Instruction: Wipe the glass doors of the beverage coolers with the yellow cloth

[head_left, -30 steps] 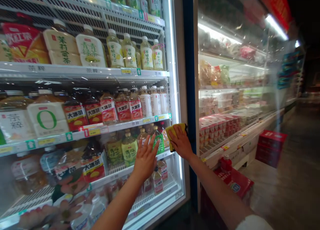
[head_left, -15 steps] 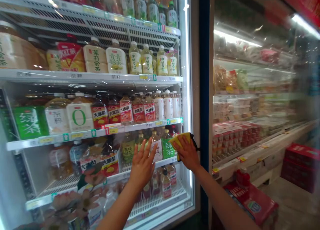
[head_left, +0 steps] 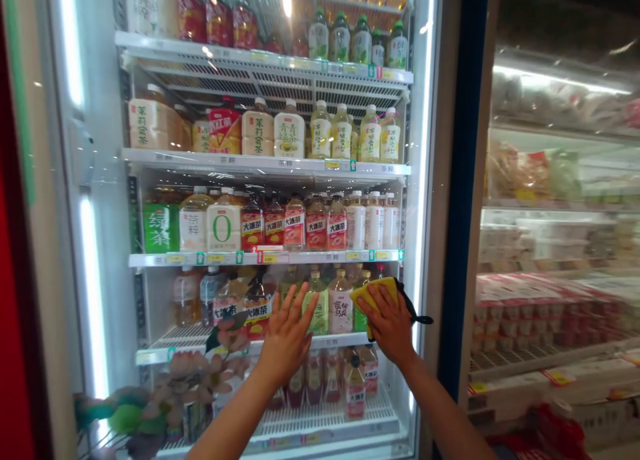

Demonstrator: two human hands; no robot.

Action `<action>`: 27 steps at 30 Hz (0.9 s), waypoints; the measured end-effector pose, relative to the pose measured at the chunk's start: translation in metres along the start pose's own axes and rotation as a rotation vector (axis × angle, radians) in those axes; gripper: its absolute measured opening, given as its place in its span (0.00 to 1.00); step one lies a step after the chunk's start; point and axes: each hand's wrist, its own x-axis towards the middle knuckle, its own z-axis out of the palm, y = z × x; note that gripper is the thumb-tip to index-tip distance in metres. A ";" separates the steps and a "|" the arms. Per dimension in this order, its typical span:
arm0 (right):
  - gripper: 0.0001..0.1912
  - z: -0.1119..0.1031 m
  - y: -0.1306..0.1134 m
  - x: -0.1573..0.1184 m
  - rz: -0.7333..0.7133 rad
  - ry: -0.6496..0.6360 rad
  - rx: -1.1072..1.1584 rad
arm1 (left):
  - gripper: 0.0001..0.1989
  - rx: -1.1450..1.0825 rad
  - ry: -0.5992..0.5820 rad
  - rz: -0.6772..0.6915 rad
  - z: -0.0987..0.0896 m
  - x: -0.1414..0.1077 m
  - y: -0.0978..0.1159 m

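A glass door fronts a lit cooler with bottled drinks on its shelves (head_left: 270, 160). My left hand (head_left: 286, 337) rests against the glass with its fingers spread and holds nothing, in front of the lower bottles. To its right, my right hand (head_left: 390, 323) presses a yellow cloth (head_left: 370, 292) with a dark edge and black loop flat on the glass, near the door's right side. A pink-labelled bottle (head_left: 341, 305) shows behind the glass between the hands. The cloth's underside is hidden.
A dark blue post (head_left: 460, 180) stands right of the door frame. Beyond it, an open chilled case (head_left: 555, 207) holds packaged food. Red boxes (head_left: 540, 437) are at the lower right. Flower shapes (head_left: 200, 380) appear over the glass at the lower left.
The view has turned left, bringing in the cooler's left side. My right hand and the cloth have shifted slightly left on the glass. My left hand stays spread, and sits further left against the bottles.
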 end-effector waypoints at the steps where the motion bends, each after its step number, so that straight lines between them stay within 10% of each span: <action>1: 0.33 -0.002 0.007 -0.001 0.036 0.032 -0.008 | 0.45 0.008 -0.003 0.001 -0.003 -0.001 -0.004; 8: 0.30 0.009 -0.042 0.078 0.349 0.197 -0.039 | 0.43 0.021 -0.031 -0.028 -0.016 -0.008 -0.023; 14: 0.33 0.016 -0.056 0.011 -0.028 -0.014 0.029 | 0.41 0.003 -0.049 0.017 -0.018 -0.019 -0.038; 18: 0.29 0.009 -0.038 0.016 0.149 0.111 0.014 | 0.40 -0.008 -0.064 0.004 -0.024 -0.030 -0.057; 23: 0.32 0.024 -0.114 0.091 0.374 0.191 0.047 | 0.39 -0.006 -0.067 -0.030 -0.033 -0.040 -0.078; 27: 0.31 0.033 -0.158 0.078 0.122 0.040 0.053 | 0.40 -0.008 -0.065 -0.048 -0.040 -0.049 -0.095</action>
